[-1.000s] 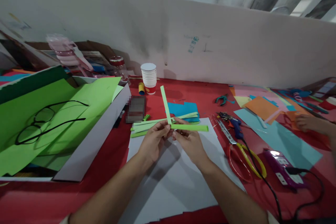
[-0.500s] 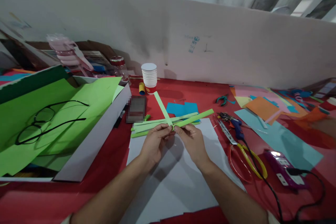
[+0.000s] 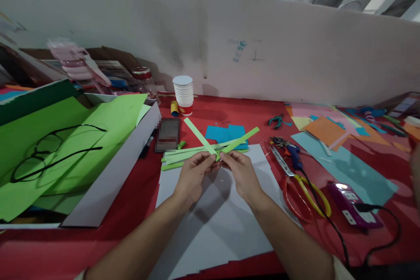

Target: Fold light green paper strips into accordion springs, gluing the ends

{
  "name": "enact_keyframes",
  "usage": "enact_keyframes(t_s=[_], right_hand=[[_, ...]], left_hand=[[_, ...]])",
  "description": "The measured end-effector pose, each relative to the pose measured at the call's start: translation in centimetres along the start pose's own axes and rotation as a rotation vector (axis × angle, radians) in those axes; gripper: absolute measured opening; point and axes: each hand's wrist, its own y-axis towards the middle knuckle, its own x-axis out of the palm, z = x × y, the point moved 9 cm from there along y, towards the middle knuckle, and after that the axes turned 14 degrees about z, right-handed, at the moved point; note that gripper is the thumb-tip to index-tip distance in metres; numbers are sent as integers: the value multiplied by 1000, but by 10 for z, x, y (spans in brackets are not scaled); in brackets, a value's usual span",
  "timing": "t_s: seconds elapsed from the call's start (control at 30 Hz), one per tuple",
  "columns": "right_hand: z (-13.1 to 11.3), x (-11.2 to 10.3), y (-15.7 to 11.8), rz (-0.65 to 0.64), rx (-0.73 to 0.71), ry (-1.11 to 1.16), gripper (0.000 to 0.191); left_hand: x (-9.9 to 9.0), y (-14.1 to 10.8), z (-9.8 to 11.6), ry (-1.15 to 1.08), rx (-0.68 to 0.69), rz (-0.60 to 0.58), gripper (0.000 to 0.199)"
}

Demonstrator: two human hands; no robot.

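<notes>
My left hand (image 3: 194, 176) and my right hand (image 3: 242, 173) meet above the white paper (image 3: 226, 218). Between them they pinch a green paper strip (image 3: 199, 136), whose two ends spread upward in a V. The left end is paler and leans left; the right end is brighter and slants right. Where the ends meet, my fingertips partly hide the strip. Just behind my hands lie several loose green strips (image 3: 173, 157), with blue paper pieces (image 3: 223, 133) beyond them.
On the left, a box (image 3: 113, 179) holds green sheets and eyeglasses (image 3: 42, 153). Paper cups (image 3: 183, 95) stand near the wall. To the right are scissors (image 3: 313, 194), a glue gun (image 3: 295, 157), a purple power strip (image 3: 353, 205) and coloured papers. Part of another person shows at the right edge.
The strip's right end now points more steeply upward, and its left end leans further left. My hands stay pinched together. The whole view has shifted slightly.
</notes>
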Motion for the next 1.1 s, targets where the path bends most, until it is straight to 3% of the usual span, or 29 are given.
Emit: enact_keyframes(t_s=[0.13, 0.23, 0.33, 0.57, 0.73, 0.97, 1.1], right_hand=[[11, 0, 2, -8, 128, 72, 21], [13, -7, 4, 59, 147, 91, 26], [8, -10, 3, 78, 82, 35, 24], [-2, 4, -6, -20, -130, -130, 26], [-4, 11, -10, -85, -148, -77, 21], [-9, 7, -9, -36, -141, -49, 13], [-8, 2, -7, 2, -143, -78, 12]], left_hand=[[1, 1, -1, -20, -9, -19, 22], [-3, 5, -4, -38, -37, 6, 24], [-9, 9, -4, -36, -37, 44, 26], [-9, 5, 5, -22, 92, 36, 27], [-3, 0, 9, 10, 141, 8, 25], [4, -4, 11, 34, 158, -50, 14], [0, -2, 11, 56, 160, -9, 13]])
